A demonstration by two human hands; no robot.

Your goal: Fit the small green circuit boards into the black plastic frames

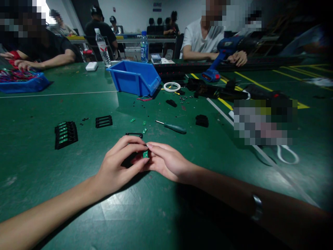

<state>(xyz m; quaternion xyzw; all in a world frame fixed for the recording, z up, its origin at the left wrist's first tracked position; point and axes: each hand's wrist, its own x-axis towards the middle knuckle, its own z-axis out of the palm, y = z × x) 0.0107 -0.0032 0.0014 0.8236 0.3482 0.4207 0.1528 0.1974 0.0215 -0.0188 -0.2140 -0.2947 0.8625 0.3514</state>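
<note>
My left hand (121, 161) and my right hand (168, 159) meet above the green table, fingertips together. Between them is a small green circuit board (145, 153), pinched by my left thumb and fingers. My right thumb and fingertips press at its top end; whether they hold a separate part there is hidden. Just beyond my fingers lies a black slotted frame (134, 134), partly covered by my left hand. Small green boards (145, 131) lie past it. A green-handled screwdriver (174, 128) rests beyond my right hand.
At left are a black rack with green boards (63, 134) and another black frame (103, 121). Farther back stand a blue bin (136, 78), a white ring (172, 86), bottles (103, 48), and a blue power drill (221, 55). Black parts (202, 121) lie right. People sit across the table.
</note>
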